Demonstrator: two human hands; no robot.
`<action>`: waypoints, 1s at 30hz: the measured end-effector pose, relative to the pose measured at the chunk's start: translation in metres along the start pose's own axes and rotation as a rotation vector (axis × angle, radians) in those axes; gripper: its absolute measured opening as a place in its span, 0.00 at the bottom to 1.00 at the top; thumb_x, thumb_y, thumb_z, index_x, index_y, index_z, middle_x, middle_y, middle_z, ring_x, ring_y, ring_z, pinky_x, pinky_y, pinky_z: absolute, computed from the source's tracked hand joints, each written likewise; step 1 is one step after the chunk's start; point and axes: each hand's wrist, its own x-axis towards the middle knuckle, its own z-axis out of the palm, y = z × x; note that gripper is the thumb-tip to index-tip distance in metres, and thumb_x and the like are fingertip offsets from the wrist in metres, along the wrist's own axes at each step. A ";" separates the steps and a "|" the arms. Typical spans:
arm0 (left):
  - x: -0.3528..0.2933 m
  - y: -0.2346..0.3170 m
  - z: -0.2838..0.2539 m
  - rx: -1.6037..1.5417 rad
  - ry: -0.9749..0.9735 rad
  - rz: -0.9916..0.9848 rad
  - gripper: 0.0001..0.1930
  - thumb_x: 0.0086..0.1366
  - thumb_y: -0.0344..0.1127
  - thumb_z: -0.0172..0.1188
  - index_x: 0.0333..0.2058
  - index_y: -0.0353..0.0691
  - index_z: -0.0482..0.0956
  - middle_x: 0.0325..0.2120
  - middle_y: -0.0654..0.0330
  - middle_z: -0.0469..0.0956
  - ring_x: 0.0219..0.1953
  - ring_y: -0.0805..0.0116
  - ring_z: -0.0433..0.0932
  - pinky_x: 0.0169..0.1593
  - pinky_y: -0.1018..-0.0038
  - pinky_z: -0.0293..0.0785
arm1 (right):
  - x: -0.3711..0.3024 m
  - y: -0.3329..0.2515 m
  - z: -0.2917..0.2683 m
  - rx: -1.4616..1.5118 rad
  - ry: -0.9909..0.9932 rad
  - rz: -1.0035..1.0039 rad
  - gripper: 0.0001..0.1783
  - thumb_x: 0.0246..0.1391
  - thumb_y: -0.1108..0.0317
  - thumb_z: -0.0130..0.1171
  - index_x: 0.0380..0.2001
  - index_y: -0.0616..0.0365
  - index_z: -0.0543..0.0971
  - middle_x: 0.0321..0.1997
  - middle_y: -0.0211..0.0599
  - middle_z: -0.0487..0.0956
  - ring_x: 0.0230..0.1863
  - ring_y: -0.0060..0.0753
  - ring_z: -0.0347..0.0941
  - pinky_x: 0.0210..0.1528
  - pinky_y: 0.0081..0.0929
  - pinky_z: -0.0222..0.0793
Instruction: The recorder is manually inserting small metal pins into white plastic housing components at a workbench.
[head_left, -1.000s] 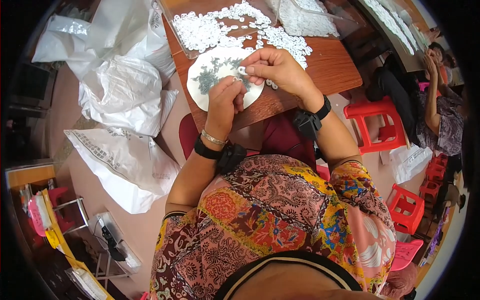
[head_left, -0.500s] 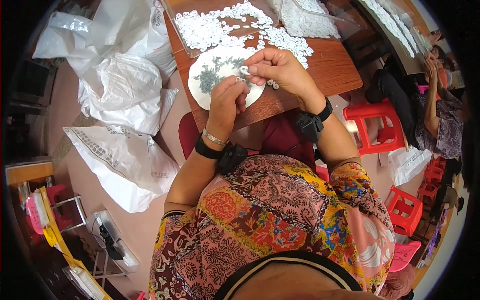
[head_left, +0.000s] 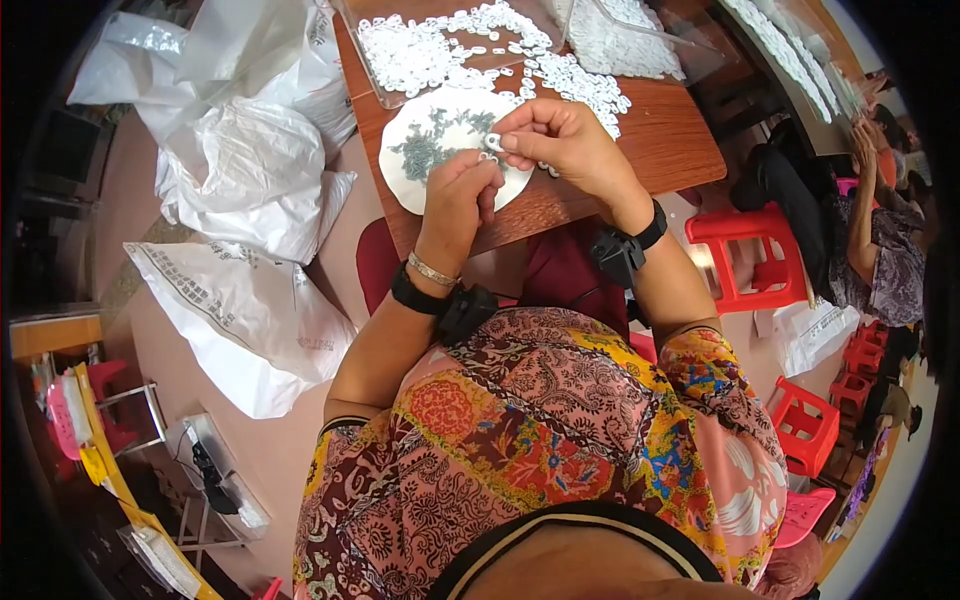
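Observation:
My right hand [head_left: 568,148] pinches a small white oval plastic piece [head_left: 493,142] with a dark hole between thumb and fingertips. Just below it, my left hand [head_left: 458,200] has its fingers curled in a pinch, and a tiny pale bit [head_left: 487,156] shows at the tips, too small to name. Both hands meet over the right part of a white round plate [head_left: 400,190], the pieces nearly touching. On the plate lie many small grey-green slender pieces [head_left: 422,153]. Loose white oval pieces [head_left: 580,85] are heaped on the table beyond my right hand.
A shallow clear tray [head_left: 385,98] of white pieces sits at the back of the brown table [head_left: 665,150], beside a clear bin [head_left: 625,45] full of them. White sacks [head_left: 245,180] stand left on the floor. A red stool [head_left: 745,262] and a seated person [head_left: 885,240] are at right.
Both hands stay pinched over the plate with only slight movement. The white piece at my right fingertips has turned, so its hole shows more plainly. The whole view has shifted slightly.

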 end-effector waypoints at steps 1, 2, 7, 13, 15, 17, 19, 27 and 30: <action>0.000 0.000 0.000 0.007 -0.002 0.004 0.13 0.63 0.39 0.47 0.23 0.39 0.72 0.13 0.67 0.67 0.14 0.79 0.64 0.18 0.83 0.55 | 0.000 0.001 0.000 -0.012 -0.008 -0.027 0.08 0.53 0.74 0.59 0.36 0.65 0.79 0.27 0.29 0.78 0.28 0.15 0.73 0.32 0.13 0.70; 0.000 0.000 0.000 0.007 -0.003 0.004 0.13 0.63 0.39 0.47 0.23 0.39 0.72 0.13 0.67 0.67 0.14 0.79 0.64 0.18 0.83 0.55 | -0.001 0.000 0.000 -0.012 -0.008 -0.027 0.08 0.53 0.74 0.59 0.36 0.65 0.79 0.27 0.29 0.78 0.28 0.15 0.73 0.32 0.13 0.70; 0.001 -0.005 0.000 -0.001 -0.012 0.013 0.13 0.64 0.38 0.48 0.23 0.39 0.72 0.13 0.67 0.67 0.14 0.79 0.64 0.18 0.84 0.56 | -0.005 -0.003 0.003 -0.079 0.018 -0.028 0.08 0.53 0.75 0.59 0.36 0.66 0.79 0.27 0.29 0.78 0.29 0.14 0.72 0.32 0.13 0.69; 0.000 -0.006 0.003 0.022 -0.013 0.033 0.13 0.64 0.38 0.48 0.23 0.39 0.72 0.13 0.67 0.66 0.14 0.79 0.64 0.18 0.84 0.55 | -0.009 -0.004 0.003 -0.069 0.006 -0.058 0.08 0.52 0.75 0.59 0.36 0.66 0.79 0.28 0.29 0.79 0.29 0.14 0.71 0.33 0.13 0.68; -0.001 -0.006 0.003 0.034 -0.015 0.048 0.13 0.64 0.38 0.48 0.23 0.38 0.72 0.12 0.67 0.66 0.14 0.79 0.64 0.17 0.83 0.55 | -0.010 -0.001 0.002 -0.085 0.009 -0.059 0.08 0.52 0.75 0.60 0.36 0.65 0.79 0.28 0.29 0.79 0.29 0.14 0.71 0.33 0.13 0.68; -0.002 -0.006 0.004 0.045 -0.018 0.062 0.13 0.64 0.38 0.48 0.23 0.38 0.72 0.12 0.67 0.66 0.14 0.80 0.63 0.17 0.83 0.55 | -0.010 0.000 0.002 -0.100 0.011 -0.059 0.08 0.52 0.75 0.60 0.36 0.65 0.79 0.28 0.28 0.79 0.29 0.13 0.71 0.32 0.14 0.68; -0.003 -0.005 0.005 0.055 -0.003 0.059 0.14 0.64 0.38 0.47 0.22 0.37 0.72 0.12 0.67 0.66 0.14 0.79 0.63 0.17 0.83 0.55 | -0.011 0.000 0.003 -0.142 0.008 -0.083 0.07 0.55 0.74 0.57 0.37 0.65 0.78 0.26 0.28 0.77 0.27 0.14 0.70 0.32 0.14 0.68; -0.005 -0.008 0.006 0.042 0.000 0.069 0.14 0.64 0.38 0.47 0.23 0.37 0.72 0.12 0.66 0.66 0.14 0.79 0.63 0.18 0.83 0.56 | -0.015 -0.005 0.007 -0.164 0.009 -0.095 0.08 0.54 0.75 0.57 0.37 0.64 0.79 0.26 0.27 0.77 0.28 0.14 0.71 0.32 0.14 0.68; -0.003 -0.009 0.006 0.043 -0.009 0.070 0.14 0.65 0.38 0.47 0.23 0.37 0.72 0.13 0.66 0.66 0.14 0.78 0.63 0.18 0.82 0.56 | -0.014 -0.003 0.004 -0.183 -0.006 -0.080 0.08 0.54 0.75 0.57 0.38 0.64 0.79 0.27 0.26 0.77 0.29 0.13 0.71 0.33 0.14 0.68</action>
